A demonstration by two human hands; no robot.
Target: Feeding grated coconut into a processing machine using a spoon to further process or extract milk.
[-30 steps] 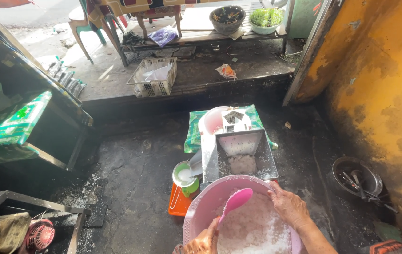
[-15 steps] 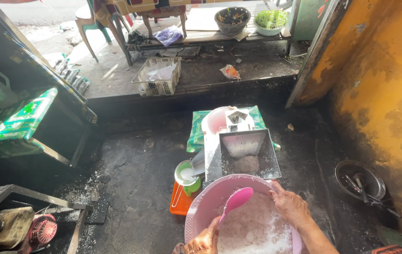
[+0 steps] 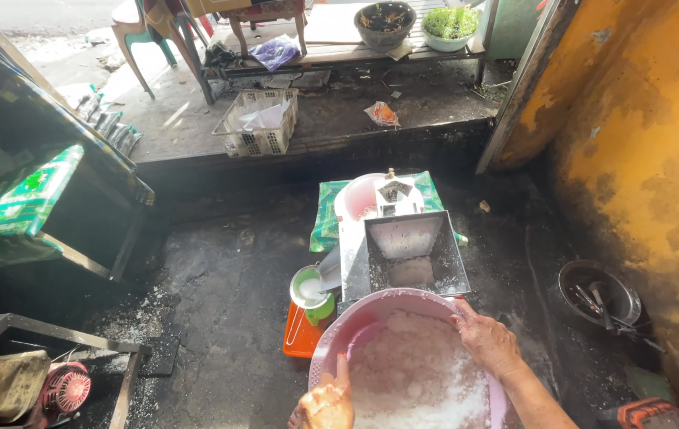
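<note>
While your left hand (image 3: 325, 403), coated in white flakes, points one finger up at the pink basin (image 3: 331, 349), your right hand (image 3: 486, 342) grips its far rim, fingers curled over smooth plastic. Crumbly white shreds (image 3: 419, 377) fill it. Beyond stands a boxy metal hopper (image 3: 411, 254).

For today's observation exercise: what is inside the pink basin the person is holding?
The pink basin holds a heap of wet white shreds, and a pink scoop shows at its left side. The right hand rests on the rim. The heap hides the basin's bottom.
</note>
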